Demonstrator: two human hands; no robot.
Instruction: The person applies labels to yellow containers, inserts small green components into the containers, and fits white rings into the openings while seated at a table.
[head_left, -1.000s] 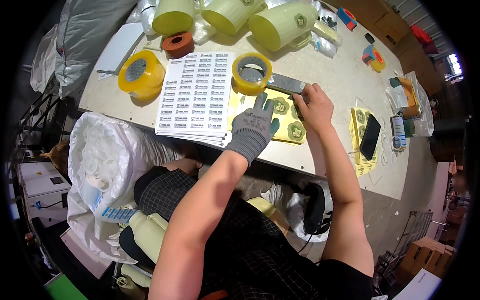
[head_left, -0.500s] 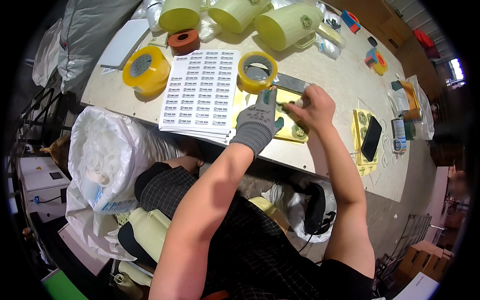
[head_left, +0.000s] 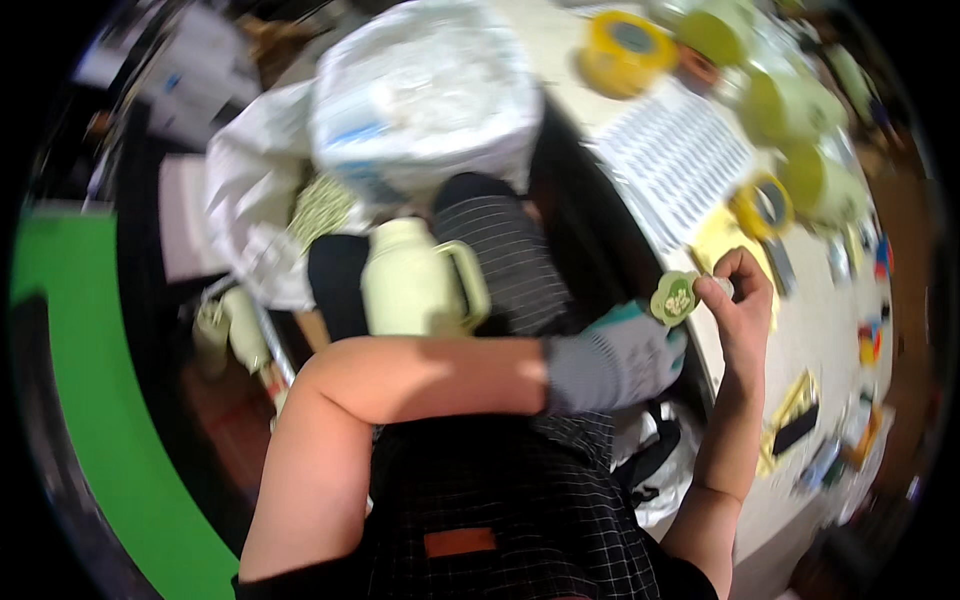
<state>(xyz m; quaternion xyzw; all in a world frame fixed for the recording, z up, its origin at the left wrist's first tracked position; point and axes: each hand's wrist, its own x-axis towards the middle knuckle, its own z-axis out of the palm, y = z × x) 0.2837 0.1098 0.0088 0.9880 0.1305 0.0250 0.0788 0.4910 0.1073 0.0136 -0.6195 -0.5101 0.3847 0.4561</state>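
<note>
My right hand (head_left: 740, 300) pinches a green scalloped sticker (head_left: 674, 298) between thumb and fingers, held up at the table's near edge. Just left of and below the sticker is my left hand (head_left: 625, 358), in a grey knitted glove with teal fingertips. Motion smears its fingers, and whether they touch the sticker I cannot tell. A pale green jug (head_left: 400, 285) with a side handle lies at my lap, beyond my left forearm. Yellow sticker sheets (head_left: 722, 238) rest on the table behind my right hand.
On the table (head_left: 715, 375) are a stack of printed label sheets (head_left: 680, 150), tape rolls (head_left: 630, 60) and more pale jugs (head_left: 815, 185). A dark phone (head_left: 796, 428) lies near the right side. A white sack (head_left: 425, 100) of clear pieces stands left of the table.
The view has swung left and down toward my lap. My right hand has lifted a green sticker off the sheet area, and my gloved left hand has left the sheets for the table's edge.
</note>
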